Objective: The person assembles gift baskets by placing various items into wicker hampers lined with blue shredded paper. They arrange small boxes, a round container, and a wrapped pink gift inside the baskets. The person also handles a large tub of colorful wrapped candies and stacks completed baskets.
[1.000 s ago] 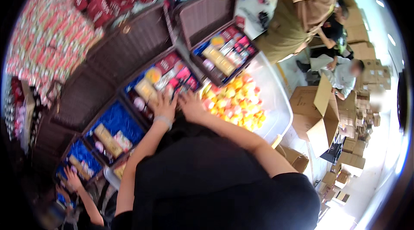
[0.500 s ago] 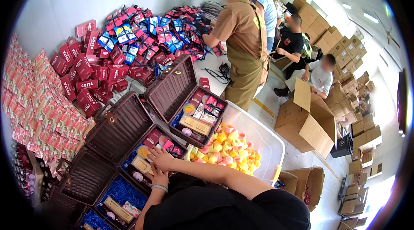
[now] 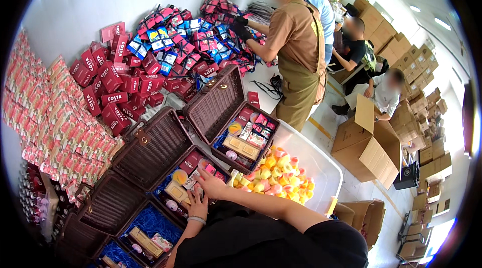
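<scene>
My left hand lies with fingers apart over the near side of an open brown wicker hamper, beside a beige block-shaped item. Just to its right, my right hand reaches in with stretched fingers at a white printed packet. Neither hand appears to grip anything. Along the hamper's tray lie a maroon box, a yellow-orange round tub and a pink packet. A bottle with a pale cap sits at the near edge. My palms hide part of the contents.
Another filled hamper stands beyond. A nearer hamper holds blue shredded paper. Maroon boxes and floral packets are heaped leftward. A clear bin holds yellow-pink cups. A co-worker handles bundles at the far pile.
The view has shifted, so the scene sits farther right. My right hand has drawn back from the round tub, uncovering the white packet. My left hand stays near the beige item.
</scene>
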The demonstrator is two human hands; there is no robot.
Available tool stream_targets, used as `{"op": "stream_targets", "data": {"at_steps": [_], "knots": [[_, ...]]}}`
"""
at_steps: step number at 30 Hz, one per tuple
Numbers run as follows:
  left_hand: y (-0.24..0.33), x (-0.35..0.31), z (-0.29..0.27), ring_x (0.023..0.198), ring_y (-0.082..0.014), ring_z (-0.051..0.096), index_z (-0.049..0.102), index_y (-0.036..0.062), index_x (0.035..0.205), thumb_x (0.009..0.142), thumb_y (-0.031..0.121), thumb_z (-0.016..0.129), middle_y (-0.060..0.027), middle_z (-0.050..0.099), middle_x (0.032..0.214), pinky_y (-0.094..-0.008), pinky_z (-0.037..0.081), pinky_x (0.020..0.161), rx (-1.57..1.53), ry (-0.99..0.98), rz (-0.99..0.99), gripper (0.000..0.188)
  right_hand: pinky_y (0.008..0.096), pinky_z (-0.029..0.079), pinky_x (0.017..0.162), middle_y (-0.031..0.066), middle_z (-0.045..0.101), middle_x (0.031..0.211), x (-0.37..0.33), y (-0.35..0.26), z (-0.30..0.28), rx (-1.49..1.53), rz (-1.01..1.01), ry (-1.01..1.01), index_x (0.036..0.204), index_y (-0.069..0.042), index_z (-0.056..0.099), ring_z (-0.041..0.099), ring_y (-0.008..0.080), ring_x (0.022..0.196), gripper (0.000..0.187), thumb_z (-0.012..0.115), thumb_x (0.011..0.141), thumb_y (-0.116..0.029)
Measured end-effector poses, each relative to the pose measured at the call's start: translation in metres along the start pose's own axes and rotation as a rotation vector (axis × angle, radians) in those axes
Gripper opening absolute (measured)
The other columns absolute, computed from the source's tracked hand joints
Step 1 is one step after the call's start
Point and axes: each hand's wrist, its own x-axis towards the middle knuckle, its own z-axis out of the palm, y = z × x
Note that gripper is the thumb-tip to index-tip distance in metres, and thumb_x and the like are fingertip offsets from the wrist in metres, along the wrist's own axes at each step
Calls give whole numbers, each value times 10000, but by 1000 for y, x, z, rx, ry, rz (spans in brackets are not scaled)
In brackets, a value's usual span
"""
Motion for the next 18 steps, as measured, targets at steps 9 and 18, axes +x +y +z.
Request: {"op": "stream_targets", "data": {"at_steps": [9, 18], "knots": [[-13, 7, 40, 1356, -457, 81, 516, 162, 1220, 864, 250, 501, -157, 130, 1487, -757, 221, 890, 58, 115, -9, 367, 398, 451, 939, 211, 290, 1392, -20, -11, 19, -4, -104, 78, 1304, -15, 345, 279, 385, 1308, 690, 628, 678, -81], [-12, 3, 24, 1357, -463, 62, 459, 166, 1279, 841, 224, 532, -160, 119, 1491, -762, 201, 894, 22, 29, -19, 449, 399, 459, 928, 208, 273, 1409, -21, -12, 17, 16, -127, 59, 1282, -2, 357, 262, 387, 1318, 646, 616, 697, -87]]}}
